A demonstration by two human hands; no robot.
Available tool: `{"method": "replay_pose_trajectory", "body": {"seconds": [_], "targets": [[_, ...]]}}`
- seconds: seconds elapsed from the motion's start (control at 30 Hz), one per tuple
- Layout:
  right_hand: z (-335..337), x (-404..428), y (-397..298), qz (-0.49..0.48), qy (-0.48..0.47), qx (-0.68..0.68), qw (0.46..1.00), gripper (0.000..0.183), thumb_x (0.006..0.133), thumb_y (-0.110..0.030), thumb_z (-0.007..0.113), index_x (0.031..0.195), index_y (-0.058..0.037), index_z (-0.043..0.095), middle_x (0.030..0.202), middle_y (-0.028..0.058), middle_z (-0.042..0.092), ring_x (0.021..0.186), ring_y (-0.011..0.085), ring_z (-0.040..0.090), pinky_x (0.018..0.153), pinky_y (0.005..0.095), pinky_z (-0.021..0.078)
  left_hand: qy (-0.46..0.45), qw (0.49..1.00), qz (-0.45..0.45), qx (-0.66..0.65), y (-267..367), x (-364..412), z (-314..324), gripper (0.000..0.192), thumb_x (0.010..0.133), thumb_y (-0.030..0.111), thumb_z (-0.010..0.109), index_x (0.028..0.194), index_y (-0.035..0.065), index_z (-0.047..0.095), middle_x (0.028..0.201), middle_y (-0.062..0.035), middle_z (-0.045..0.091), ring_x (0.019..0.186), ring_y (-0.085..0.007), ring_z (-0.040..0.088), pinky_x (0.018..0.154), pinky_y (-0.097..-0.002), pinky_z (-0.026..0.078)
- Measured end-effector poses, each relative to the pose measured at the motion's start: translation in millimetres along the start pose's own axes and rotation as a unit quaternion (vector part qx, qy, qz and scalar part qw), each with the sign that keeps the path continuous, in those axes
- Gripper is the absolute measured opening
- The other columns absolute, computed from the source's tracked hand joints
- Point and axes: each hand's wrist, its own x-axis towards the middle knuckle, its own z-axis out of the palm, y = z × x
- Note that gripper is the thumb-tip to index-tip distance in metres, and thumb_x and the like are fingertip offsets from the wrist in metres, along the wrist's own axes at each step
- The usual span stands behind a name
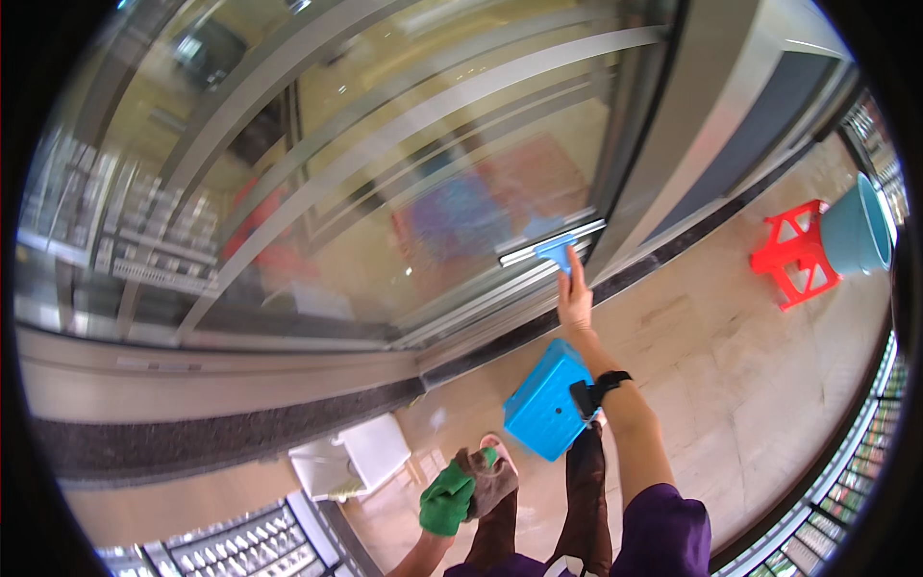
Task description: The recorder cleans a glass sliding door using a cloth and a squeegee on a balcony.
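Note:
My right hand (576,304) grips the handle of a blue squeegee (555,249). The blade lies along the lower part of a glass door pane (461,209), close to its bottom corner beside the metal frame. Down at the lower middle, my left hand (448,499) wears or is wrapped in a green cloth or glove (447,498) and holds a brown-grey cloth (490,485). The fingers of that hand are mostly covered. A watch-like device on a black strap (600,391) sits on my right forearm.
A blue plastic stool or crate (549,404) stands by my feet, below the door. To the right, a light-blue bucket (854,231) stands by a red plastic stool (797,256). A white plastic stool or container (353,454) lies at lower left. Railings (862,461) border the tiled floor.

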Motion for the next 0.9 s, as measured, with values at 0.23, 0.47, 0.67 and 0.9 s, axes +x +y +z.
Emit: {"method": "replay_pose_trajectory", "body": {"seconds": [0.23,0.47,0.67,0.9], "targets": [[9,-12,-248,-0.139,-0.064,0.298,0.942,0.056,0.092,-0.003,0.048,0.144,0.0029,0.031,0.108,0.0183,0.063,0.080,0.0183,0.061,0.072,0.0269,0.0485,0.012,0.998,0.046,-0.047,9,-19,-31,0.017,0.082,0.005,0.071,0.098,0.0040,0.065,0.087,0.0024,0.062,0.080,-0.0078,0.057,0.071,-0.0264,0.047],[50,52,-423,-0.301,-0.017,0.306,0.903,0.051,0.088,0.000,0.054,0.138,-0.0006,0.042,0.131,0.0222,0.053,0.107,0.0337,0.060,0.088,0.0342,0.0474,-0.041,0.987,0.151,0.041,-4,-23,-69,0.029,0.082,0.007,0.072,0.111,0.0048,0.064,0.095,0.0023,0.064,0.084,-0.0070,0.057,0.073,-0.0255,0.048],[119,-53,-287,-0.293,-0.119,0.151,0.936,0.059,0.084,0.002,0.057,0.140,-0.0062,0.041,0.100,0.0205,0.060,0.074,0.0365,0.059,0.064,0.0366,0.0502,-0.021,0.989,0.113,-0.098,-21,-22,-99,0.032,0.082,0.006,0.072,0.113,0.0041,0.064,0.096,0.0008,0.065,0.083,-0.0074,0.058,0.072,-0.0251,0.049],[169,-160,-123,-0.154,-0.216,0.041,0.963,0.060,0.087,-0.003,0.057,0.142,-0.0186,0.040,0.087,0.0129,0.057,0.069,0.0340,0.059,0.058,0.0413,0.0479,0.022,0.997,0.067,-0.043,-42,-24,-112,0.034,0.082,0.004,0.071,0.115,0.0036,0.063,0.099,0.0000,0.064,0.087,-0.0084,0.058,0.075,-0.0260,0.049]]}}
